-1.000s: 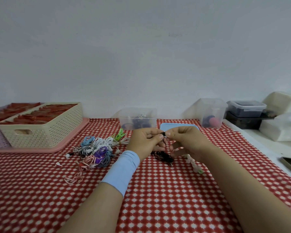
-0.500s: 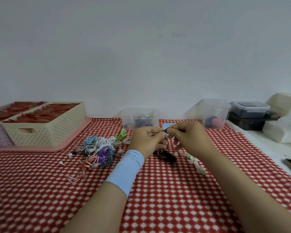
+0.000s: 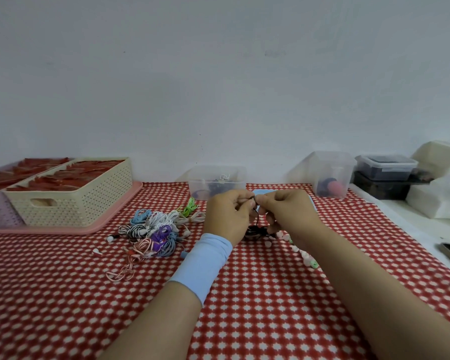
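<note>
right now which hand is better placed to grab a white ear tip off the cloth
Right. The right hand is just above the ear tips; the left hand lies across the black earphone from them.

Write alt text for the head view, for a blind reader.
The left hand and right hand pinch a black earphone between them over a red checked cloth, its cord hanging to a coil. Coloured cables lie to the left, near a cream basket.
</note>
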Tool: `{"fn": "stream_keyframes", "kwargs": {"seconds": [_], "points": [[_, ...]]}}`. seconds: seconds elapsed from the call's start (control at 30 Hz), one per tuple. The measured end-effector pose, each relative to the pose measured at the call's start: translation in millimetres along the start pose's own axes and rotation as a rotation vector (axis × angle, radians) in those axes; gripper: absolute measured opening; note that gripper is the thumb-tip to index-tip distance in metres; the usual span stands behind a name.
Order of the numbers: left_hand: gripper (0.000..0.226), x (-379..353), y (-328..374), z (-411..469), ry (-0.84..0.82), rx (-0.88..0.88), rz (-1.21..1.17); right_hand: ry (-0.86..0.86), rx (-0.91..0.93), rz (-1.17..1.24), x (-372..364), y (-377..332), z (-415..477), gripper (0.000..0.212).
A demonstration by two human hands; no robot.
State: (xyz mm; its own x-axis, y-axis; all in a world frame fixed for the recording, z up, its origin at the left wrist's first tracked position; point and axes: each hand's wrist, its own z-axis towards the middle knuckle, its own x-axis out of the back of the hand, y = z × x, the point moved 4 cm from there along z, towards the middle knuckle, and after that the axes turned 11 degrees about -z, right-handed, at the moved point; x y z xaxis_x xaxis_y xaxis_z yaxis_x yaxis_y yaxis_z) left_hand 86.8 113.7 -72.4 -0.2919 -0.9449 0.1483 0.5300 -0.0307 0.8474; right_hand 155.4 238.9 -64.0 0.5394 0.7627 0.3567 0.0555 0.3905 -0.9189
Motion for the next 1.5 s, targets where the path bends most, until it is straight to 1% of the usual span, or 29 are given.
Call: {"fn": "stream_keyframes", "kwargs": {"seconds": [0.07,0.13,0.2,0.33,0.4,0.53,0.7,0.8,0.93,1.13,1.37,1.5], "points": [[0.015,-1.4,1.8,-0.4,-0.044,-0.047,0.053,-0.09,-0.129,0.164,-1.4,4.8,-0.6,0.019],[0.015,-3.0,1.4,-1.1,-0.092,-0.049,0.097,-0.154,-0.193,0.228,-1.0,9.9,-0.8,0.017],[0.015,-2.2,-1.8,-1.0,-0.088,0.028,0.026,-0.166,-0.173,0.205,-0.4,11.8,-0.4,0.017],[0.015,-0.1,-6.9,0.1,-0.079,0.141,-0.103,-0.073,-0.061,0.148,0.2,7.2,0.4,0.009],[0.015,0.1,-8.6,0.5,-0.08,0.185,-0.174,-0.036,-0.018,0.125,0.9,5.6,1.2,0.009],[0.016,-1.0,-12.1,0.4,-0.107,0.271,-0.3,-0.062,0.029,0.051,3.7,2.3,1.1,0.01],[0.015,2.1,-13.9,1.5,-0.142,0.316,-0.388,-0.153,-0.007,0.093,5.8,3.6,2.2,0.017],[0.018,2.0,-13.3,1.2,-0.183,0.324,-0.423,-0.235,-0.089,0.19,7.2,7.2,2.1,0.012],[0.019,3.0,-13.4,1.1,-0.208,0.314,-0.456,-0.323,-0.179,0.288,8.8,10.3,2.5,0.013],[0.021,3.0,-16.1,1.2,-0.271,0.343,-0.409,-0.326,-0.139,0.154,13.1,8.3,2.1,0.011],[0.013,5.9,-17.7,-0.8,-0.346,0.408,-0.417,-0.358,0.041,0.008,18.9,-0.9,-3.2,0.012],[0.012,6.4,-16.1,-1.8,-0.363,0.421,-0.415,-0.367,0.084,-0.05,21.3,-2.6,-3.9,0.013]]}}
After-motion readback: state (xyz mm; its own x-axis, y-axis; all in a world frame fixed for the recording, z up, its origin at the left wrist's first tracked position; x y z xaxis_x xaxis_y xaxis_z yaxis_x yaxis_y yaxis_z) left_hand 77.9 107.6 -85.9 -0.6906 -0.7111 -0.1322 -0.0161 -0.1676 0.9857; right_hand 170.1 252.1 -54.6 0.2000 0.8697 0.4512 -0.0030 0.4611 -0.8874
